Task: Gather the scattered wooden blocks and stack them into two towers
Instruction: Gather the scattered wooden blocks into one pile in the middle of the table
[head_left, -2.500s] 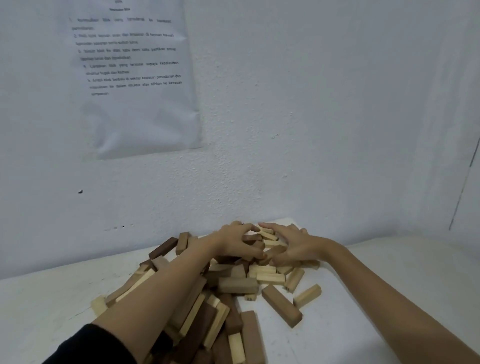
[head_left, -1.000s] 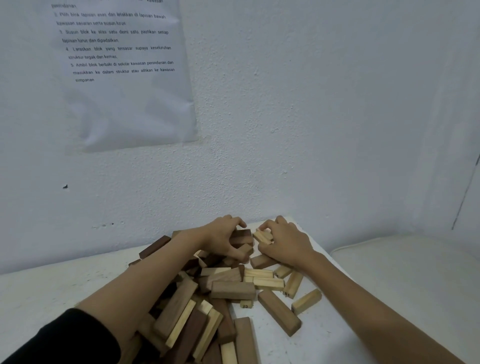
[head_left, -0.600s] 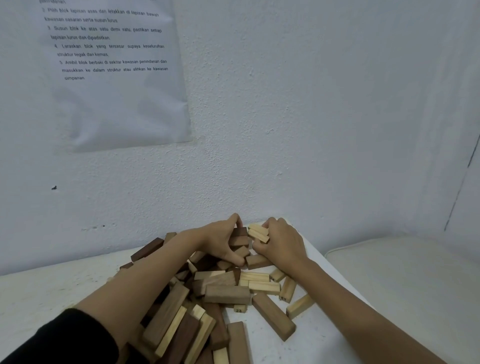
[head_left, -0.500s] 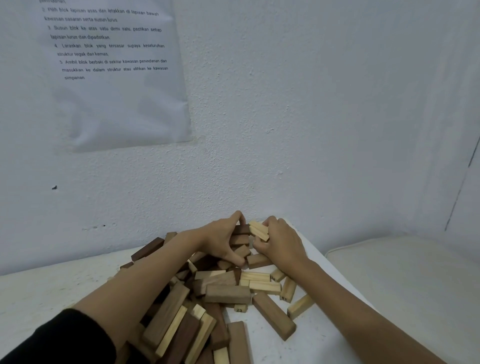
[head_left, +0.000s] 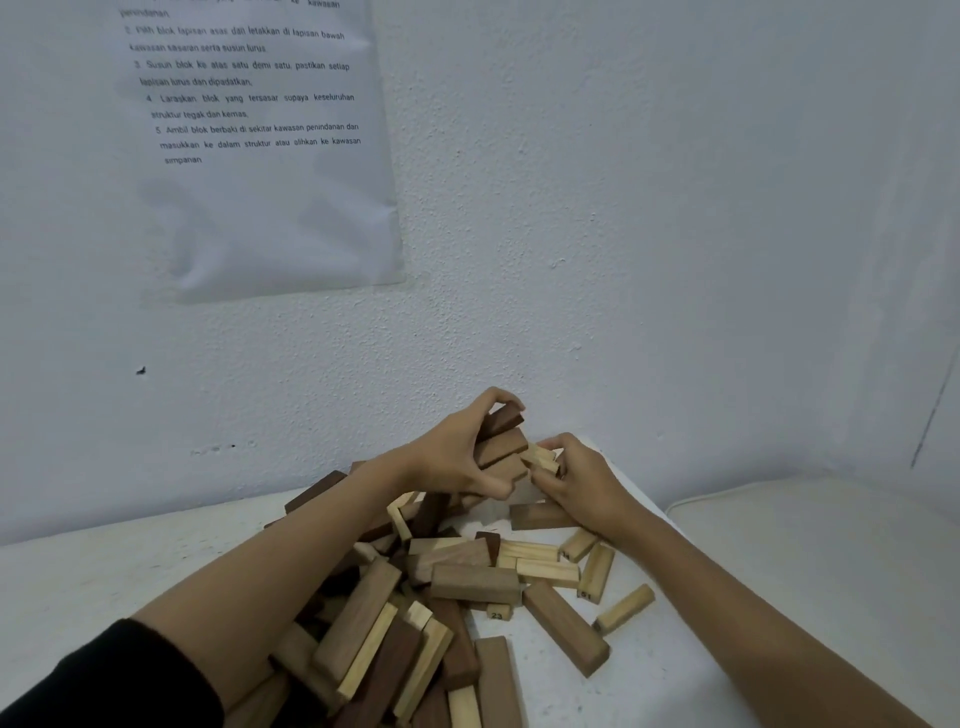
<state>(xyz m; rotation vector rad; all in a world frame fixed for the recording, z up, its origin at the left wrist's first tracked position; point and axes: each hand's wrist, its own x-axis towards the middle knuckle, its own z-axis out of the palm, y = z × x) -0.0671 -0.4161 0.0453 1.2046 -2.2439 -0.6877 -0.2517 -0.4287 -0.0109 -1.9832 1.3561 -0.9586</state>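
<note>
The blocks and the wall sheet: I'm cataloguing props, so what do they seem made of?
The blocks look like wood, matte and apparently unvarnished: grain lines show, in pale and dark brown. The wall sheet looks like paper, possibly laminated: printed text, wrinkles, slight sheen.

A speckled white table (head_left: 78, 582) carries a jumbled heap of pale and dark wooden blocks (head_left: 415, 597). At the heap's right edge, a long brown block (head_left: 565, 626) and a short pale block (head_left: 623, 607) lie flat on the bare tabletop, near a small block (head_left: 497, 613) stamped 23.
</note>
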